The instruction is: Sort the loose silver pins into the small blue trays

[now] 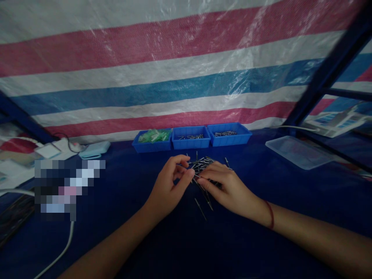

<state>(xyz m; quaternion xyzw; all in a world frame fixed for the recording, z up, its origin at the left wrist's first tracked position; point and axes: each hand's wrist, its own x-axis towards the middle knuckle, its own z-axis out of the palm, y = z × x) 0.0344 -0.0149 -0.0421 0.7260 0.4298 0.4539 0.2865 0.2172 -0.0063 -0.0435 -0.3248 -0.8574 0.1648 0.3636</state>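
A loose pile of metal blind rivets (205, 162) lies on the dark blue tabletop between my hands. My right hand (225, 180) is over the pile's right side, its thumb and forefinger pinched on one rivet (197, 176) that points toward my left thumb. My left hand (174, 178) is at the left edge of the pile, fingers curled but thumb and forefinger apart, with nothing visible between them. A single rivet (200, 209) lies nearer to me, below the pile. My right fingers hide part of the pile.
Behind the pile stand three blue bins: a left bin (152, 146) with green plastic bags, a middle bin (191, 144) and a right bin (231, 140) with rivets. A clear plastic lid (299, 153) lies right. Chargers, a light-blue case (94, 149) and a white cable (68, 242) are left.
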